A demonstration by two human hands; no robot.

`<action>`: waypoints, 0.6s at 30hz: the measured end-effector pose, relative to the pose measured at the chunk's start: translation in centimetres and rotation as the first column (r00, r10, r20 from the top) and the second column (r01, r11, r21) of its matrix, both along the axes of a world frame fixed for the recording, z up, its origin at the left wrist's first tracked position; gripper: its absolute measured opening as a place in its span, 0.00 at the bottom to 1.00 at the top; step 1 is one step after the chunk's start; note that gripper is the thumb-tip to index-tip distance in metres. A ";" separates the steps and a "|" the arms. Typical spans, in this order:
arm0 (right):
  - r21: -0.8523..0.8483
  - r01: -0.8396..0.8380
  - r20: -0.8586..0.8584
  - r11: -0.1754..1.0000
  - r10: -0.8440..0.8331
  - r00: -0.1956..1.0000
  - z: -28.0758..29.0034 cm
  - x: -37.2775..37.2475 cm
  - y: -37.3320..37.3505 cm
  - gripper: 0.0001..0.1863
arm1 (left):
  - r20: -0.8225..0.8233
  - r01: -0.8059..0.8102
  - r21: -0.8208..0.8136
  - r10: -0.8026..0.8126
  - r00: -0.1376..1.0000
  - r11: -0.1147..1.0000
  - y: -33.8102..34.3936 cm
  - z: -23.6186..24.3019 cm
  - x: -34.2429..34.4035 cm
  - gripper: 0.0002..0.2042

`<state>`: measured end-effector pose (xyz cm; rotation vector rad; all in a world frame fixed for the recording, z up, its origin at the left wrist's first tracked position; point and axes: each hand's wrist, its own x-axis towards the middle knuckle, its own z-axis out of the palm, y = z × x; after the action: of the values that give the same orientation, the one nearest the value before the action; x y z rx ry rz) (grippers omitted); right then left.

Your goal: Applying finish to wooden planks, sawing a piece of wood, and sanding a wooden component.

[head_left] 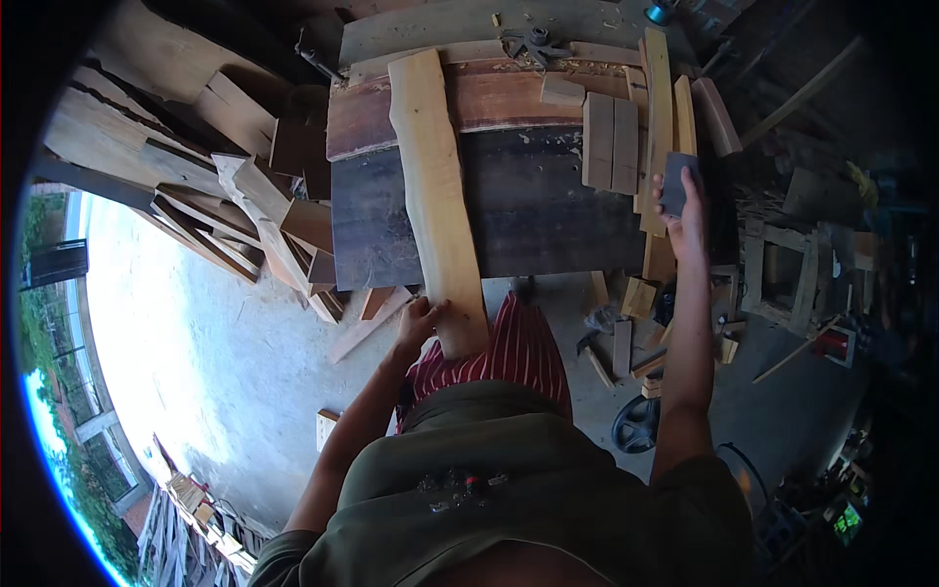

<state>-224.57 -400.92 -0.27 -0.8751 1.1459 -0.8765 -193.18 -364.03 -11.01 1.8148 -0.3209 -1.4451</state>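
Note:
A long pale plank (433, 196) with one wavy edge lies across the dark workbench (528, 215), its near end sticking out over the front edge toward my body. My left hand (421, 321) is closed around the left edge of that near end, thumb on top. On the right, my right hand (691, 217) grips a flat grey rectangular block (675, 183), thumb along its right side and fingertips at its left. The block is held over long narrow wood strips (660, 108) at the bench's right side, apart from the plank; I cannot tell whether it touches them.
Short wood blocks (611, 144) sit left of the strips. A reddish-brown board (518, 95) crosses the bench behind, with a metal clamp-like part (536, 44) at the back. Boards lean at left (235, 196). Offcuts (639, 296) and a black wheel (636, 425) lie on the floor at right.

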 end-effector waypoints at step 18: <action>-0.525 -0.649 -0.768 0.550 0.023 0.640 -9.1 24.6 22.4 0.28 | -0.211 0.185 -0.187 -0.224 0.952 0.965 2.0 -2.6 5.8 0.21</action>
<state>-199.99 -378.52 -9.33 -2.2789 1.0940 -0.6596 -187.39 -362.08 -13.63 1.4974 -0.5076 -1.7021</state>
